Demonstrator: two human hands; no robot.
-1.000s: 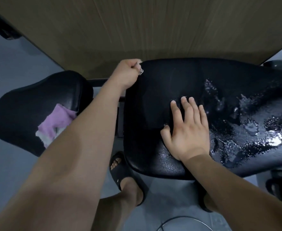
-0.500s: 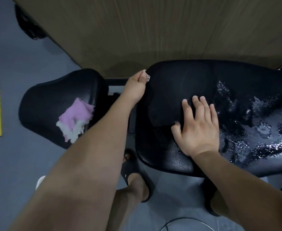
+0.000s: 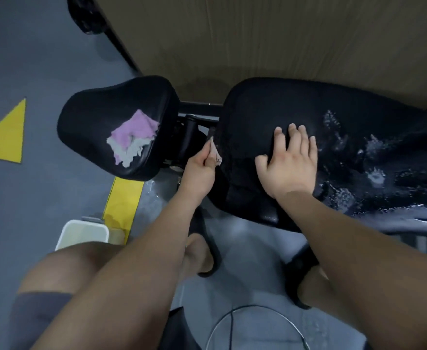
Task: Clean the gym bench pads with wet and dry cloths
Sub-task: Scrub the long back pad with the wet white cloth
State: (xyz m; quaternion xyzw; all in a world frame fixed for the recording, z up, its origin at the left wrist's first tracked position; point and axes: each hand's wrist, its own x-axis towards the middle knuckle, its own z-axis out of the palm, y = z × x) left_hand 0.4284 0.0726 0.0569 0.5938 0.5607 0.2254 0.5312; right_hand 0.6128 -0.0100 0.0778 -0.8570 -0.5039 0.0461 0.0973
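Pinched a small, limp cloth (image 3: 213,154) in the left hand (image 3: 199,170) at the long pad's (image 3: 270,107) left edge. Pressed the right hand (image 3: 289,164) flat, fingers spread, holding nothing. Probably slippery right of it, where wet.

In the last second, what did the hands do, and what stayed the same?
The left hand, shut on a small wet cloth, slid from the far corner of the long pad down its left edge toward the person. Nothing was taken or let go. The right hand stayed flat on the pad, and the pink cloth still lies on the small pad. The camera view shifted.
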